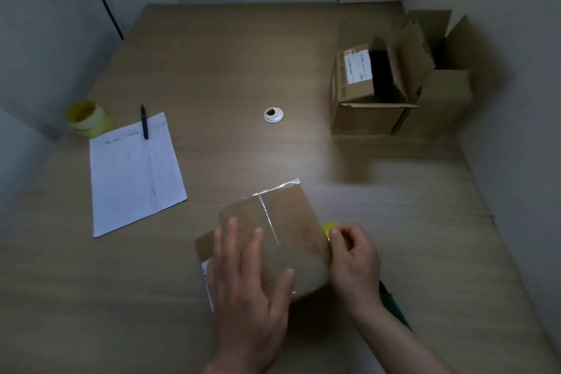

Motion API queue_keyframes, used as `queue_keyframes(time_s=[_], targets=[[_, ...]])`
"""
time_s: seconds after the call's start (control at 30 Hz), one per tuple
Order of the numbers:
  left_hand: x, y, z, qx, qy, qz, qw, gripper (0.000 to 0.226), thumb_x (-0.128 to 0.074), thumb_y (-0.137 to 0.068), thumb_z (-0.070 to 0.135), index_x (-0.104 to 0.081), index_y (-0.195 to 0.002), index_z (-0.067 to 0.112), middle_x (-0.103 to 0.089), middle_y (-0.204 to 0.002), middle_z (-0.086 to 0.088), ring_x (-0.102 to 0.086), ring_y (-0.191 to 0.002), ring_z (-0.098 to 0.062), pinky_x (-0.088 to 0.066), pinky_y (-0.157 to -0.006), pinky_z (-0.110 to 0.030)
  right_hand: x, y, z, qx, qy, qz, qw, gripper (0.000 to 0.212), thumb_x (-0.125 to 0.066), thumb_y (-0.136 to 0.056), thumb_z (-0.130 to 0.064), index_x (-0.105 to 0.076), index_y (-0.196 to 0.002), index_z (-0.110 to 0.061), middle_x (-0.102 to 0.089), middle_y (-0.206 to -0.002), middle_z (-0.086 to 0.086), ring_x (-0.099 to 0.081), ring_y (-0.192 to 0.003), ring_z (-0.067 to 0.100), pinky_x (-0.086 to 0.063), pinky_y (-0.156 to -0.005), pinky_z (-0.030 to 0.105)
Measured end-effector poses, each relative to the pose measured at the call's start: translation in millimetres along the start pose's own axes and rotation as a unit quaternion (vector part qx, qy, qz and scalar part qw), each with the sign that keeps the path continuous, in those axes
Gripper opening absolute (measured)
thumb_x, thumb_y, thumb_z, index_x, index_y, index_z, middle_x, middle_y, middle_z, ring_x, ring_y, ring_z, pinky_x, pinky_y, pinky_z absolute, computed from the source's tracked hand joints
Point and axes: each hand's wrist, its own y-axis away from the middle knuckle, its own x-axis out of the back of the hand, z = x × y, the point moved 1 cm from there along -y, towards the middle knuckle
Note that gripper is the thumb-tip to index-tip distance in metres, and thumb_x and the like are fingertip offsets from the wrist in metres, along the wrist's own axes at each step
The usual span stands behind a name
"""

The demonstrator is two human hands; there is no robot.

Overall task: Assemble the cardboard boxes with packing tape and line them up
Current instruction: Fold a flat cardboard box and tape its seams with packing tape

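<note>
**Taping the near box shut**

Wide wooden desk (pixel 230 64), walled on three sides. At far right, open cardboard boxes (pixel 394 91), flaps up, pushed together against the wall. At left, a sheet of paper (pixel 133 173) with a pen (pixel 144 122) across its top edge; just beyond, a spare tape roll (pixel 86 115).

Nearest the camera, the box in hand (pixel 273 240), flaps folded shut, clear tape (pixel 268 215) along the centre seam with a loose end overhanging the far edge.

Left hand (pixel 249 285) flat on the top, fingers straight, pressing. Right hand (pixel 353 261) curled round a yellow tape dispenser (pixel 332 229) at the box's right edge.

For a clean job, probably: keep the flaps tight under the flat palm, draw the tape taut and straight, wrap well over the edge, then smooth the loose far end down against the side before lining up with the others.
</note>
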Motion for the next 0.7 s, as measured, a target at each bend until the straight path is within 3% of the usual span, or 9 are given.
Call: queue_keyframes(time_s=[0.1,0.17,0.3,0.4,0.53,0.7], targets=[[-8,25,-28,0.106,0.066,-0.010,0.992,0.078,-0.043,-0.085,0.066,-0.037,-0.148,0.020,0.001,-0.164,0.006,-0.006,-0.150,-0.012,-0.019,-0.117,-0.035,-14,13,0,0.002,0.032,0.013,0.999,0.019,-0.058,-0.096,-0.025,-0.060,-0.079,-0.019,-0.062,-0.073,-0.005,-0.058,-0.070,0.014,-0.045,-0.063,0.034],[-19,20,-36,0.126,0.131,0.018,0.983,0.073,-0.040,-0.092,0.063,-0.044,-0.144,0.012,-0.007,-0.164,0.005,-0.011,-0.149,-0.005,-0.019,-0.115,-0.017,-20,16,2,-0.001,0.027,0.039,0.999,0.022,-0.056,-0.097,-0.021,-0.057,-0.075,-0.017,-0.059,-0.070,-0.005,-0.053,-0.067,0.014,-0.042,-0.060,0.033],[-22,16,-45,0.098,0.171,0.049,0.979,0.067,-0.043,-0.095,0.054,-0.040,-0.145,0.010,-0.022,-0.160,-0.011,-0.011,-0.147,0.001,-0.014,-0.113,-0.008,-24,14,2,-0.017,-0.025,0.086,0.996,0.029,-0.055,-0.096,-0.007,-0.054,-0.069,-0.018,-0.054,-0.069,-0.002,-0.047,-0.066,0.013,-0.039,-0.058,0.026],[-22,15,-56,0.078,0.160,-0.001,0.984,0.076,-0.050,-0.087,0.059,-0.032,-0.149,0.018,-0.014,-0.161,-0.010,-0.004,-0.146,0.005,-0.013,-0.113,-0.009,-24,14,3,-0.027,-0.041,0.083,0.995,0.028,-0.057,-0.096,-0.007,-0.054,-0.070,-0.017,-0.054,-0.069,-0.002,-0.048,-0.066,0.013,-0.039,-0.058,0.030],[-17,2,-68,0.041,0.117,-0.088,0.988,0.085,-0.045,-0.081,0.069,-0.023,-0.152,0.029,0.001,-0.162,0.001,-0.001,-0.144,-0.001,-0.016,-0.113,-0.019,-20,17,-3,-0.034,-0.037,0.067,0.996,0.024,-0.061,-0.095,-0.016,-0.056,-0.071,-0.013,-0.059,-0.070,0.001,-0.053,-0.065,0.015,-0.045,-0.058,0.033],[-9,-11,-70,0.035,0.129,-0.152,0.979,0.087,-0.042,-0.077,0.072,-0.016,-0.152,0.037,0.006,-0.163,0.008,0.001,-0.141,0.004,-0.012,-0.110,-0.014,7,8,2,-0.100,-0.053,0.052,0.992,0.018,-0.066,-0.083,-0.011,-0.056,-0.068,-0.014,-0.065,-0.075,0.017,-0.065,-0.068,0.031,-0.048,-0.051,0.035]])
